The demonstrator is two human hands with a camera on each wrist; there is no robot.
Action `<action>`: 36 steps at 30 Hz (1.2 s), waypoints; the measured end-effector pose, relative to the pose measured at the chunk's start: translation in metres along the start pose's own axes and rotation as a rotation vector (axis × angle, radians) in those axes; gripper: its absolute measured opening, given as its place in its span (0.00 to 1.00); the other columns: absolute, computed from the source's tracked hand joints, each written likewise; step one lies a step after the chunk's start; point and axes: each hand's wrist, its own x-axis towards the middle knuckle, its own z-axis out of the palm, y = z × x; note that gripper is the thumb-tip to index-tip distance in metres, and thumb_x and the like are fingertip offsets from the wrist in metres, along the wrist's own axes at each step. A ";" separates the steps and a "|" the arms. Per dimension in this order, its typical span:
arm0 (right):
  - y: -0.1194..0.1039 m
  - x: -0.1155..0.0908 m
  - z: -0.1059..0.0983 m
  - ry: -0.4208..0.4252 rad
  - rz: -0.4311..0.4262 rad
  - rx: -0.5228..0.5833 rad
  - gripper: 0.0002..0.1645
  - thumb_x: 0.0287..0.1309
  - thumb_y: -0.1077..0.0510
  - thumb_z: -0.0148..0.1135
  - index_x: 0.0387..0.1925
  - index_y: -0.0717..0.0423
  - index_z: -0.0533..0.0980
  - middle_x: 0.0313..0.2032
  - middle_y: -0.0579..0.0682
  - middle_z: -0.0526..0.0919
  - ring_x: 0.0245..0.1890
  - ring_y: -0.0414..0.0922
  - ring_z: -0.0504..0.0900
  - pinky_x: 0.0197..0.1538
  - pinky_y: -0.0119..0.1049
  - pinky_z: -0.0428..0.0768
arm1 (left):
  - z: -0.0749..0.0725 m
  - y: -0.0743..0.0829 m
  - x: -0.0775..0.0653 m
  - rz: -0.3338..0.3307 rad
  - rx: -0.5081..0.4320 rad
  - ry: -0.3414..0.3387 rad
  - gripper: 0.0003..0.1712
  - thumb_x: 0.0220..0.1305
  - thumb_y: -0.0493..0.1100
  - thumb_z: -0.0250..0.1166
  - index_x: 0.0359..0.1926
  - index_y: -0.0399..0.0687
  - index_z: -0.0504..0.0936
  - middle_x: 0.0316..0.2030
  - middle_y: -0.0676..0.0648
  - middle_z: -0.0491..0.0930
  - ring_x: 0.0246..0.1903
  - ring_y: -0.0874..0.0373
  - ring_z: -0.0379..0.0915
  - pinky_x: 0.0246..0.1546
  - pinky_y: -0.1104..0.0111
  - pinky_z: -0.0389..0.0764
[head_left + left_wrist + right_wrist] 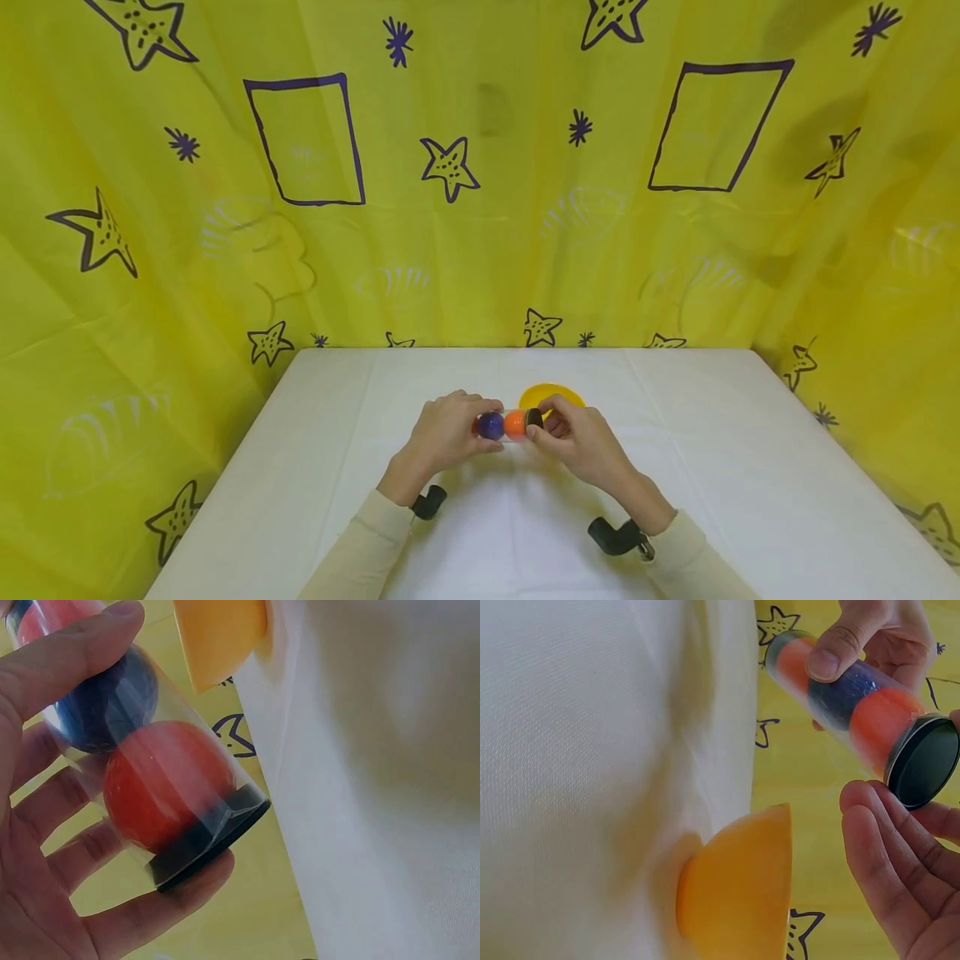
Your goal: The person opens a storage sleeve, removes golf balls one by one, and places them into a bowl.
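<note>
Two hands hold a clear tube (504, 426) of balls above the near side of a yellow bowl (551, 393).
The left hand (448, 427) wraps thumb and fingers round the tube; the right hand (588, 442), fingers partly bent, pinches the black cap (928, 762) at its right end. Inside, a dark blue ball (491, 426) sits between two orange ones; the bowl stands on the white table (262, 517).

Left sleeve (360, 546): long, pale cream
Right sleeve (697, 560): the same pale cream
Left wrist piece (430, 503): black, bent
Right wrist piece (613, 537): black, elbow-shaped (a small silvery fitting (646, 548) beside it)
Fingers (871, 855): bare
</note>
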 end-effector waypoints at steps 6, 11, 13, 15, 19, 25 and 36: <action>0.001 0.000 0.001 -0.012 -0.043 0.004 0.14 0.63 0.52 0.71 0.44 0.54 0.79 0.27 0.42 0.83 0.27 0.34 0.78 0.34 0.29 0.80 | -0.001 -0.001 0.000 -0.005 -0.030 -0.031 0.28 0.51 0.58 0.81 0.52 0.58 0.87 0.42 0.55 0.89 0.35 0.60 0.78 0.33 0.69 0.76; 0.002 -0.001 0.001 -0.024 -0.096 0.030 0.13 0.62 0.54 0.71 0.44 0.54 0.79 0.29 0.43 0.84 0.28 0.32 0.79 0.35 0.29 0.82 | -0.002 -0.003 0.000 -0.007 -0.029 -0.054 0.28 0.50 0.59 0.81 0.53 0.58 0.87 0.43 0.55 0.89 0.37 0.59 0.81 0.35 0.67 0.78; 0.003 -0.001 0.002 -0.032 -0.119 0.040 0.13 0.61 0.55 0.71 0.44 0.54 0.79 0.30 0.43 0.85 0.29 0.32 0.80 0.36 0.29 0.83 | -0.003 -0.004 -0.001 -0.010 -0.030 -0.063 0.29 0.50 0.59 0.81 0.53 0.58 0.87 0.43 0.55 0.90 0.38 0.59 0.82 0.37 0.66 0.79; 0.003 -0.001 0.002 -0.044 -0.128 0.046 0.13 0.61 0.56 0.71 0.45 0.54 0.79 0.31 0.43 0.86 0.30 0.33 0.81 0.37 0.29 0.83 | -0.003 -0.005 -0.001 -0.011 -0.031 -0.070 0.29 0.50 0.59 0.81 0.53 0.58 0.88 0.43 0.55 0.90 0.39 0.58 0.83 0.37 0.65 0.79; 0.003 -0.001 0.001 -0.055 -0.152 0.038 0.14 0.60 0.57 0.71 0.46 0.54 0.79 0.33 0.44 0.86 0.31 0.33 0.82 0.38 0.29 0.84 | -0.004 -0.006 -0.001 -0.004 -0.041 -0.082 0.28 0.50 0.59 0.81 0.52 0.58 0.88 0.44 0.55 0.90 0.39 0.58 0.83 0.38 0.64 0.79; 0.004 -0.001 0.001 -0.071 -0.169 0.000 0.16 0.59 0.56 0.72 0.47 0.56 0.79 0.32 0.44 0.86 0.31 0.33 0.81 0.38 0.31 0.85 | -0.005 -0.008 -0.001 -0.003 -0.068 -0.113 0.28 0.50 0.58 0.81 0.52 0.58 0.88 0.42 0.56 0.90 0.37 0.61 0.81 0.40 0.64 0.78; 0.005 0.000 0.004 -0.063 -0.214 -0.081 0.16 0.55 0.57 0.75 0.44 0.57 0.80 0.31 0.43 0.86 0.29 0.35 0.82 0.37 0.29 0.84 | 0.001 -0.015 0.000 -0.012 -0.161 -0.185 0.26 0.51 0.55 0.81 0.52 0.57 0.88 0.41 0.55 0.89 0.34 0.64 0.78 0.38 0.71 0.76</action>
